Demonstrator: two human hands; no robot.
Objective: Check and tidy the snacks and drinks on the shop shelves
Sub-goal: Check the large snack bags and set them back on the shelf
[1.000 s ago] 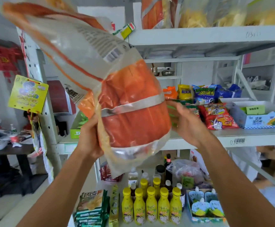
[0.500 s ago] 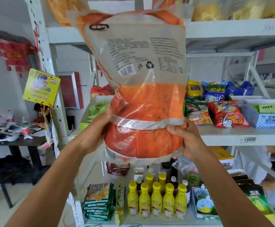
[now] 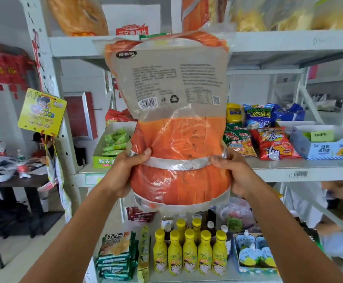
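Turned upright and square since a second ago, back label toward the camera: large orange snack bag, held up in front of the shelves. Gripped at both side edges by left hand and right hand, fingers clenched on the plastic. Top edge across the upper shelf lip; bottom edge well clear above the yellow bottles.

Green packs read 好吃点; blue bag reads LONELY.
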